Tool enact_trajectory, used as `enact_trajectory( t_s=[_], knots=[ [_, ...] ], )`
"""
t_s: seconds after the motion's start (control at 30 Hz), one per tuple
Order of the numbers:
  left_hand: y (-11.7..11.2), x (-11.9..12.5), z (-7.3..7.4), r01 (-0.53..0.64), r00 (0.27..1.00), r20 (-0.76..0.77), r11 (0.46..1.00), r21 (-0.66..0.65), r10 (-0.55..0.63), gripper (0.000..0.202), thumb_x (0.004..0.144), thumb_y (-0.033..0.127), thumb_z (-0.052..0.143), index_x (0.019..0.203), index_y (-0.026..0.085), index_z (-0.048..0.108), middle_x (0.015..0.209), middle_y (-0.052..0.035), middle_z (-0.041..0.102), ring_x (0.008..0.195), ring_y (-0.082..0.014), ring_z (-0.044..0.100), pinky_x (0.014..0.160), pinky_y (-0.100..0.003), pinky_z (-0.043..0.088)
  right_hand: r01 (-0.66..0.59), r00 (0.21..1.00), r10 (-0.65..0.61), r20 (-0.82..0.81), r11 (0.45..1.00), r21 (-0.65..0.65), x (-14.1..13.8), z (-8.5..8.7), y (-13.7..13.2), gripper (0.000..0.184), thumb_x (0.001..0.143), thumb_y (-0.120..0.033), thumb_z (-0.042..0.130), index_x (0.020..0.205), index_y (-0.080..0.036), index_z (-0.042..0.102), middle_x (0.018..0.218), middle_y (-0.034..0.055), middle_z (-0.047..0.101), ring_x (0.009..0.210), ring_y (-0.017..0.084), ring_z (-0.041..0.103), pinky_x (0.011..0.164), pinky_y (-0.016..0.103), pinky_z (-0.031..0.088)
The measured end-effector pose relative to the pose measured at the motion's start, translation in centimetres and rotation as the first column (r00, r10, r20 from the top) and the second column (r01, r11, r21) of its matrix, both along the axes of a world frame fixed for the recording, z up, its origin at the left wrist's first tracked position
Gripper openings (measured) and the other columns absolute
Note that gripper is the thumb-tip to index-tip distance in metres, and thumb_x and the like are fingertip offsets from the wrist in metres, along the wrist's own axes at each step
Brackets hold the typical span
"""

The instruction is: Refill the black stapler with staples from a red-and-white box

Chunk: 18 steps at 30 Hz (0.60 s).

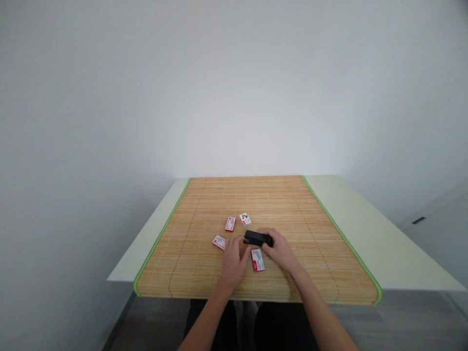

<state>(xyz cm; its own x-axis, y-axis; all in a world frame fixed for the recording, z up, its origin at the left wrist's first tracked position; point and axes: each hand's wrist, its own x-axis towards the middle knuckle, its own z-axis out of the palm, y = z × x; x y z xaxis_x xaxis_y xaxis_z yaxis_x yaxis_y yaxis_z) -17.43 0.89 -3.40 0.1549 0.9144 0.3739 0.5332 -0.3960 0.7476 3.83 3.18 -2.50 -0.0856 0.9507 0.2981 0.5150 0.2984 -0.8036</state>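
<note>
A: What's closest?
B: Two bare forearms come in from the bottom edge. The left hand (pixel 234 261) lies palm down on the bamboo mat (pixel 318 253) with its fingers stretched out and loose. The tips are just beside the left end of the black stapler (pixel 256 238); whether they touch it I cannot tell
A: And the other?
B: The right hand (pixel 281 251) has its fingers curled round the stapler's right end, gripping it. The stapler lies flat and crosswise, near the mat's middle
A: Those little red and white boxes?
B: Four. The nearest box (pixel 258 260) lies between the two hands, just this side of the stapler. The left box (pixel 219 242) sits just left of the left fingertips. Beyond the stapler, the third box (pixel 230 224) and the fourth box (pixel 245 219) lie near each other
A: Behind that?
B: The mat's green edging, the pale table (pixel 365 219), then a plain white wall (pixel 234 87)
</note>
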Motion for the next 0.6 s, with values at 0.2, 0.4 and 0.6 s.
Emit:
enact_trajectory(
  t_s=[0.2,0.4,0.6],
  knots=[
    [1.8,0.1,-2.5,-0.008,0.995,0.1,0.999,-0.042,0.012,0.049,0.096,0.024,0.058,0.143,0.024,0.044,0.14,-0.0115,0.055,0.135,-0.0275,0.05,0.116,-0.052,0.038,-0.095,0.992,0.099,0.076,0.994,-0.054,1.0,0.2,2.4,0.036,0.073,-0.013,0.066,0.108,-0.022,0.073,0.105,0.0051,0.071,0.098,0.023,0.064,0.091,0.037,0.05],
    [3.2,0.4,-3.2,0.15,0.964,0.232,0.985,-0.082,-0.128,0.064,0.097,0.022,0.054,0.156,0.028,0.031,0.148,-0.0113,0.052,0.139,-0.0279,0.049,0.12,-0.055,0.035,-0.203,0.971,0.206,0.118,0.978,-0.039,-1.4,1.7,2.6,0.038,0.076,-0.022,0.078,0.113,-0.026,0.074,0.107,0.0047,0.071,0.102,0.025,0.063,0.095,0.039,0.048],
    [3.3,0.4,-2.9,0.165,0.968,0.203,0.984,-0.062,-0.149,0.055,0.099,0.024,0.051,0.153,0.028,0.038,0.152,-0.0098,0.049,0.143,-0.0279,0.045,0.121,-0.055,0.033,-0.269,0.946,0.267,0.186,0.963,-0.013,-3.0,4.1,3.4,0.029,0.078,-0.017,0.078,0.104,-0.028,0.076,0.108,0.0035,0.069,0.106,0.024,0.06,0.1,0.041,0.045]
  ],
)
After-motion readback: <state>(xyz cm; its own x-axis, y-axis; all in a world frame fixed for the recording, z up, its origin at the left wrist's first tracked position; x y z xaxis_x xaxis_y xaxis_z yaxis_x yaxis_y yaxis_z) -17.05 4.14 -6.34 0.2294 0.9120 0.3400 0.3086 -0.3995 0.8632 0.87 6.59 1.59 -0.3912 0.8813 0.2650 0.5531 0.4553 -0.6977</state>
